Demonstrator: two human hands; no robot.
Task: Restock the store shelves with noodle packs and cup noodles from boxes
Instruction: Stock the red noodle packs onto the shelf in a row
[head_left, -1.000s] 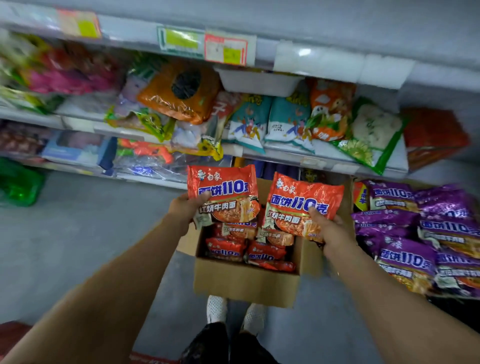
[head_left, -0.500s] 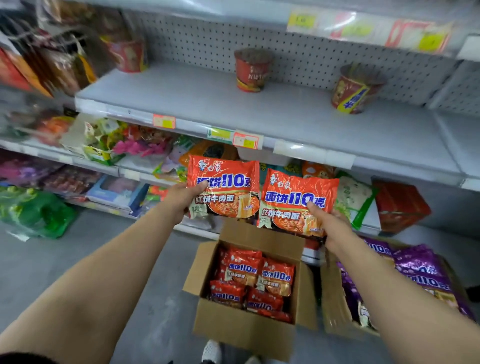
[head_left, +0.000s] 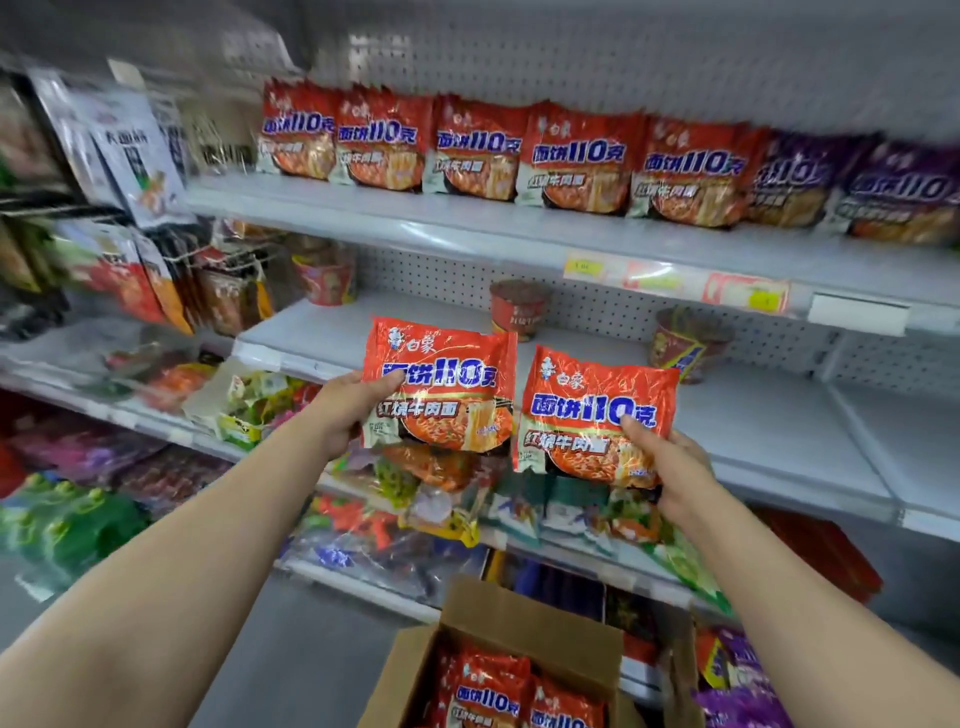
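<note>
Head view: left hand (head_left: 349, 410) gripping the left edge of a red noodle pack (head_left: 439, 384), thumb across its front. Right hand (head_left: 670, 467) pinching the lower right corner of a second red noodle pack (head_left: 595, 413), thumb on the printed face. Both packs upright, side by side, inner edges almost touching, held in front of the middle shelf (head_left: 769, 431). Wide bare room on that shelf, only three cup noodles (head_left: 519, 306) well apart near the pegboard back. On the top shelf (head_left: 467, 228), a row of red packs (head_left: 478, 150) standing edge to edge, purple packs (head_left: 904, 192) at its right end. Below, open cardboard box (head_left: 524, 618) with more red packs; a second box (head_left: 680, 675) with purple packs just beside it.
</note>
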